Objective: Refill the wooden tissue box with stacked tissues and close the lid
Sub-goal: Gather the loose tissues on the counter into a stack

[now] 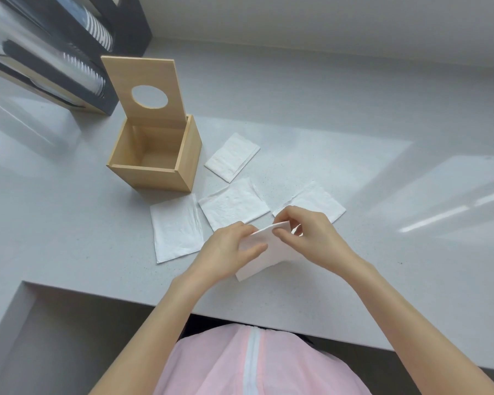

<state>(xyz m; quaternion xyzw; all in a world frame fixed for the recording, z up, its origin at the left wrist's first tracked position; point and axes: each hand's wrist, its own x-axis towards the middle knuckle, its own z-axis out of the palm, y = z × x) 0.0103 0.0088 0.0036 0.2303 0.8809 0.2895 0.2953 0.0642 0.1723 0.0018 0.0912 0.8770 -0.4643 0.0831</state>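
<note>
The wooden tissue box (pixel 154 178) stands open on the counter, empty inside, with its lid (pixel 143 78) raised upright and a round hole through it. Several folded white tissues lie to its right: one near the box (pixel 232 156), one in the middle (pixel 233 205), one on the left (pixel 176 229) and one on the right (pixel 317 201), partly behind my right hand. Both hands pinch another white tissue (pixel 264 258) just above the counter. My left hand (pixel 228 249) grips its left side and my right hand (pixel 311 232) its top edge.
The grey-white counter (pixel 354 155) has a front edge (pixel 240 315) close to my body and a recess at the lower left (pixel 40 337). A dark rack with clear lids and cups (pixel 69 52) stands at the back left, close behind the box.
</note>
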